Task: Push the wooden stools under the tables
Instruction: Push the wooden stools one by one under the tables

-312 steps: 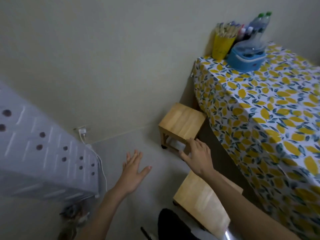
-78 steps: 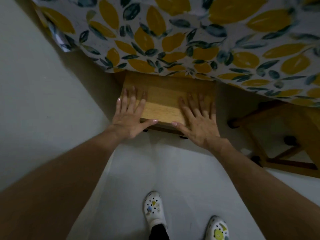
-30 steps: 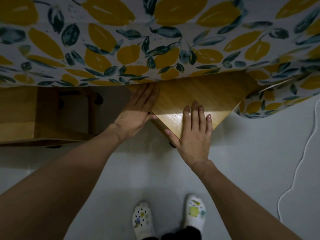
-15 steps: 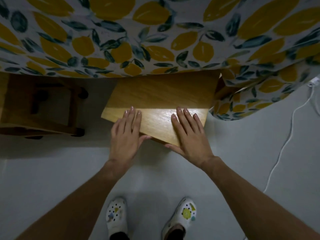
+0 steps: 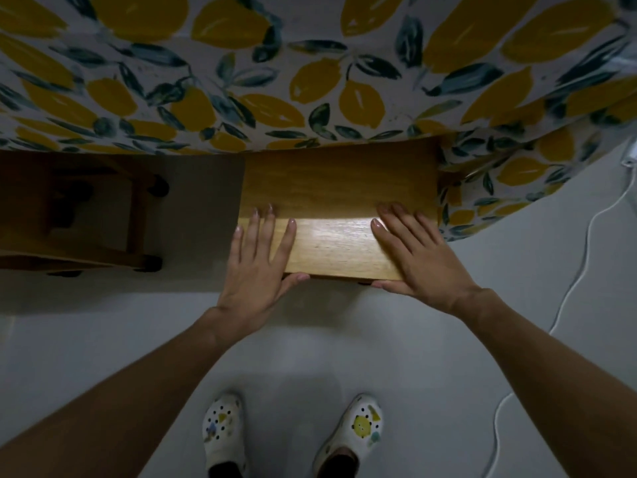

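A light wooden stool (image 5: 336,201) stands square to the table, its far half in shadow beneath the lemon-print tablecloth (image 5: 310,74). My left hand (image 5: 258,267) lies flat on the seat's near left corner, thumb hooked under the front edge. My right hand (image 5: 420,257) lies flat on the near right corner, thumb also against the front edge. A second wooden stool (image 5: 103,215) sits to the left, mostly under the cloth, with its legs and dark feet showing.
The floor (image 5: 103,339) is pale grey. A white cable (image 5: 582,270) curves down the right side from a plug near the cloth's corner. My two feet in white patterned clogs (image 5: 224,432) stand just behind the stool.
The stool has turned from skewed to square with the table edge and slid further under the cloth. My hands have spread out to its two near corners.
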